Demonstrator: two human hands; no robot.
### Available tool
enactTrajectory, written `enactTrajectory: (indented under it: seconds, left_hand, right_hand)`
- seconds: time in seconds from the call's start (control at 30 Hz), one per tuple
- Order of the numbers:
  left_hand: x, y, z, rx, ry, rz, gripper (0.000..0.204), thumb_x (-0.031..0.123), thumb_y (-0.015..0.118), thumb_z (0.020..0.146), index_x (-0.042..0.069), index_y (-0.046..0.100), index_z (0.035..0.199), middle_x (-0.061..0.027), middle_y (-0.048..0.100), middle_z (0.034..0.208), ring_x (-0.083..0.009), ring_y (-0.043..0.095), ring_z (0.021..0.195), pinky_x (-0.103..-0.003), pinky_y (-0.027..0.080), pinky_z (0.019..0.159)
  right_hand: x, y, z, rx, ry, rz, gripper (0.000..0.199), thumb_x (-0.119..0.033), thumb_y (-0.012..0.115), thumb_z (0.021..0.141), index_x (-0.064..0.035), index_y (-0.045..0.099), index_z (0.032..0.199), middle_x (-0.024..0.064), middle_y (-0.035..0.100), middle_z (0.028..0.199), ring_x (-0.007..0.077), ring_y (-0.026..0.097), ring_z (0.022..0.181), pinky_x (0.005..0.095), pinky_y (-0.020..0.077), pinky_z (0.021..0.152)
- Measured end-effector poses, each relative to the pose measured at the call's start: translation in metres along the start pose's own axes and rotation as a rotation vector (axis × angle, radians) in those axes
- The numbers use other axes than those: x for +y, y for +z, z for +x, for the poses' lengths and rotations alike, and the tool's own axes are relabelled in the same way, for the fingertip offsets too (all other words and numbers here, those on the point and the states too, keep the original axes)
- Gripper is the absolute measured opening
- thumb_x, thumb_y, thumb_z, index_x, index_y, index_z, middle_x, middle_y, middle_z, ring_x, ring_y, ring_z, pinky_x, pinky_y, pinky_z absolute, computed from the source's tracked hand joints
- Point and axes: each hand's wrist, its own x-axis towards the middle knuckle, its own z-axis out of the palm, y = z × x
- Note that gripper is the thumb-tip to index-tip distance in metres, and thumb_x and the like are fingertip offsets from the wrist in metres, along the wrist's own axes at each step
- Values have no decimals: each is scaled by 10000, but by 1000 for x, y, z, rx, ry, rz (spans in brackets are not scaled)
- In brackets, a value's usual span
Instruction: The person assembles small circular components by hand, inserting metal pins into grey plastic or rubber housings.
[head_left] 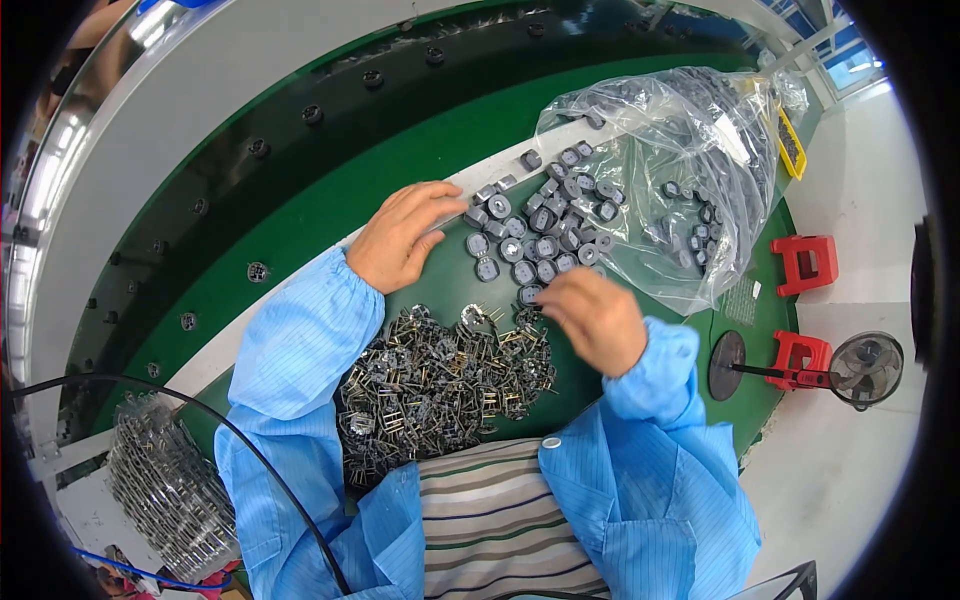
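My left hand (pixel 405 235) rests on the white strip (pixel 335 255) along the green table, fingers stretched and thumb apart, holding nothing I can see. Just right of it lies a loose group of round grey plastic housings (pixel 545 225). My right hand (pixel 600 320) is at the near side of that group, thumb and fingers pinched together. A grey housing (pixel 529 294) lies at its fingertips; whatever the fingers hold is hidden. Between my forearms spreads a heap of small metal pin assemblies (pixel 430 385) with brass-coloured prongs.
A clear plastic bag (pixel 660 150) with more grey parts lies open at the far right. Beyond the strip, dark round parts (pixel 312 114) sit spaced along a curved green track. Stacked clear trays (pixel 170 490) stand at the lower left. Red stools (pixel 805 264) and a fan (pixel 866 368) are at right.
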Motion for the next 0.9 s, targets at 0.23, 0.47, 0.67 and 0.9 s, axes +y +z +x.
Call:
enactTrajectory:
  seconds: [0.23, 0.47, 0.67, 0.9]
  left_hand:
    - [32, 14, 4, -50, 137, -53, 415, 140, 852, 743, 160, 742, 1142, -47, 596, 1140, -254, 600, 1034, -422, 441, 915]
    - [18, 9, -12, -46, 45, -99, 323, 170, 875, 728, 119, 724, 1009, -45, 607, 1086, -268, 601, 1007, -418, 455, 898]
    - [24, 0, -18, 113, 27, -66, 412, 192, 905, 708, 98, 714, 1062, -65, 610, 1105, -278, 586, 1068, -412, 429, 933]
    - [13, 13, -27, -28, 70, -43, 440, 293, 876, 751, 132, 707, 1125, -19, 627, 1150, -247, 583, 1102, -410, 419, 941]
  right_hand:
    - [-12, 38, -10, 114, 48, 61, 183, -26, 784, 770, -37, 702, 933, 98, 623, 950, 306, 644, 866, 407, 549, 726]
    - [-12, 45, 19, -27, 25, 367, 181, 2, 815, 777, -18, 693, 908, 109, 699, 983, 310, 685, 911, 378, 562, 771]
    - [3, 48, 28, 119, 106, 157, 175, 7, 812, 795, -6, 684, 914, 127, 715, 1034, 326, 710, 894, 382, 581, 760]
    - [25, 47, 25, 224, -56, -81, 232, -38, 834, 748, -48, 674, 916, 93, 700, 1045, 301, 674, 888, 403, 522, 738]
